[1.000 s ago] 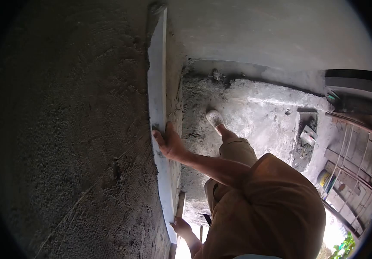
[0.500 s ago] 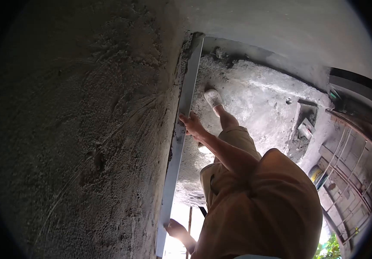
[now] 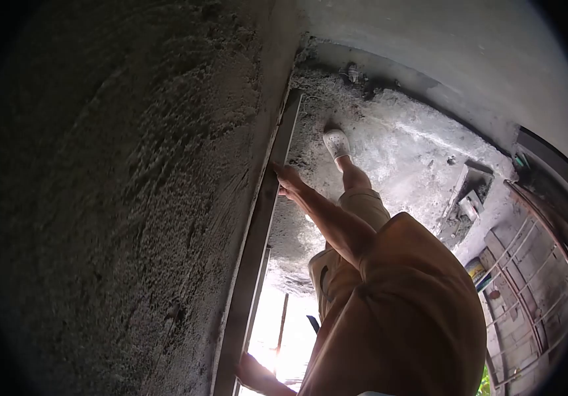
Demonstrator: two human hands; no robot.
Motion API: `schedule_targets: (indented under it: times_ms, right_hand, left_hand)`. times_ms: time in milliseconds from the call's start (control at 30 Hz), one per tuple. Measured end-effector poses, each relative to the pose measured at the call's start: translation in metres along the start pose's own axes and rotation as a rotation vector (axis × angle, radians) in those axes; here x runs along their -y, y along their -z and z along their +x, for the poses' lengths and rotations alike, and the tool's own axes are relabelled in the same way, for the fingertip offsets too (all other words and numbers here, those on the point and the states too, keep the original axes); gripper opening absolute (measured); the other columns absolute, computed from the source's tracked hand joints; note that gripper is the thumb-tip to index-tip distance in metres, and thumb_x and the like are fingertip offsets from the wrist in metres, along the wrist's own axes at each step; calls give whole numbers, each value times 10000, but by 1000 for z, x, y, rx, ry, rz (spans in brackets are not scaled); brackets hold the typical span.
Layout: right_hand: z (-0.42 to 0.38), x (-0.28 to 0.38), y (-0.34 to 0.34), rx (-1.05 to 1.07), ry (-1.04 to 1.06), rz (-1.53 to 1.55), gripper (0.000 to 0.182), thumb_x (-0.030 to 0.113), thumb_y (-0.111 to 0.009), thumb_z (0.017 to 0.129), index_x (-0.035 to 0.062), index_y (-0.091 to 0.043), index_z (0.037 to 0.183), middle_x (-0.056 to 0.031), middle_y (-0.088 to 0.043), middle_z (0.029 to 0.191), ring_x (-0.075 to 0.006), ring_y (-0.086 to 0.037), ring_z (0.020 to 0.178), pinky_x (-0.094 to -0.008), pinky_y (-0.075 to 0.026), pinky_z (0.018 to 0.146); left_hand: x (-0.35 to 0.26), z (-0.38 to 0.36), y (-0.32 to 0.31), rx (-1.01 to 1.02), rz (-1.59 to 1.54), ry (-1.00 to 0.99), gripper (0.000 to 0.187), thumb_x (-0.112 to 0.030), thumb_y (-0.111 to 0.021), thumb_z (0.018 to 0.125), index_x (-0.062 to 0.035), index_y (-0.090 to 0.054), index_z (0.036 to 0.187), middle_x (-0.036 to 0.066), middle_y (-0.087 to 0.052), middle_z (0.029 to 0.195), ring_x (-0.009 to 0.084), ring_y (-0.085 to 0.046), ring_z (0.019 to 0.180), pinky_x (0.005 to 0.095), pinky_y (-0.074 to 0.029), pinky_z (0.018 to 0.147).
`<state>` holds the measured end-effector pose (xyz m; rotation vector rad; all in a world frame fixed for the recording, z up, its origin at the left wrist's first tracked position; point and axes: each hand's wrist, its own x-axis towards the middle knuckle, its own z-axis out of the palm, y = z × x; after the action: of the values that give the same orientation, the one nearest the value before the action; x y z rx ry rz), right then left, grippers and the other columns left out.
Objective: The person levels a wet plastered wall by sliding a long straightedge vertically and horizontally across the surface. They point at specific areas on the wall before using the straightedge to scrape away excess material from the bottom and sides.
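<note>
Straightedge (image 3: 257, 244) pressed along the plastered wall (image 3: 119, 198).
Its long axis runs up the wall's edge; one hand (image 3: 288, 179) clasps it high, the other hand (image 3: 252, 373) grips low, nearest the camera.

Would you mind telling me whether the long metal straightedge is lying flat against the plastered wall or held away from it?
Against it: the straightedge runs along the rough wall edge, gripped by one hand and another hand lower down.

Grey straightedge (image 3: 257, 224), rough dark-grey wall (image 3: 132, 198), white shoe (image 3: 336, 142).
</note>
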<state>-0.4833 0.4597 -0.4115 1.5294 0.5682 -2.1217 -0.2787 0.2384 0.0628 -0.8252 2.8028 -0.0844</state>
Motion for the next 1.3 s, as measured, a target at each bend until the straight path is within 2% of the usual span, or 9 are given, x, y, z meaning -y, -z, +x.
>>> schedule_targets:
  times_ms: [133, 333, 467, 667, 767, 867, 967, 1067, 1300]
  right_hand:
    - [22, 27, -13, 53, -62, 120, 403, 356, -657, 860, 22, -642, 1085, -91, -668, 947, -196, -664, 821, -430, -553, 684]
    - [100, 44, -1, -7, 5, 315, 263, 225, -646, 867, -5, -642, 995, -96, -646, 838, -193, -648, 684, -379, -554, 560]
    - [74, 74, -6, -32, 141, 112, 416, 327, -566, 906, -46, -601, 1087, -173, -643, 933, -254, -645, 834, -398, -499, 681]
    - [36, 95, -12, -193, 223, -221, 513, 340, -595, 908, -82, -525, 1191, -221, -620, 1060, -292, -620, 955, -397, -480, 765]
    - [-20, 94, -19, -129, 282, -248, 528, 351, -605, 914, -85, -504, 1193, -219, -617, 1074, -262, -605, 1005, -392, -473, 793]
    - [-76, 82, -24, 75, 479, -105, 526, 356, -601, 921, -108, -503, 1150, -217, -617, 1051, -232, -595, 987, -381, -476, 791]
    - [-64, 73, -20, 36, 519, -156, 528, 377, -574, 932, -109, -508, 1127, -201, -618, 1025, -212, -591, 944, -367, -481, 775]
    - [5, 65, -13, -127, 236, -102, 535, 429, -554, 914, -67, -591, 1109, -109, -627, 939, -171, -573, 783, -349, -468, 646]
    - [114, 27, 5, -46, 116, 27, 472, 375, -581, 887, -76, -637, 1016, -111, -633, 879, -179, -603, 832, -368, -489, 662]
  left_hand:
    - [-38, 8, 7, -11, 271, -247, 330, -168, -678, 889, -9, -619, 1172, 139, -657, 1079, 266, -632, 730, 353, -534, 812]
    - [-102, 24, -35, 74, -381, 154, 333, -144, -475, 993, 115, -559, 1185, 182, -649, 1138, 241, -619, 1049, 313, -500, 935]
    - [-49, 27, -57, 42, -157, -174, 230, 22, -563, 927, 116, -578, 1137, 192, -659, 1105, 230, -639, 999, 304, -519, 901]
    - [3, 31, -76, 143, -357, 238, 195, 9, -569, 927, 111, -590, 1091, 196, -665, 1061, 220, -643, 963, 291, -541, 850]
    - [45, 21, -84, 115, 35, -31, 214, -38, -558, 941, 106, -589, 1096, 209, -654, 1079, 230, -636, 978, 284, -541, 856]
    - [71, 10, -86, -56, -400, 165, 244, -93, -543, 957, 102, -599, 1092, 220, -652, 1068, 233, -636, 974, 294, -540, 870]
    - [44, -3, -74, -155, -109, -84, 299, -145, -531, 963, 103, -581, 1123, 218, -649, 1074, 246, -638, 975, 318, -546, 888]
    - [59, 8, -81, -201, -793, 171, 196, -206, -635, 898, -17, -663, 944, 109, -664, 1007, 214, -641, 902, 362, -525, 727]
    - [-52, 26, -49, -9, -414, 97, 217, -222, -645, 893, -7, -658, 872, 103, -672, 889, 222, -637, 797, 352, -518, 666]
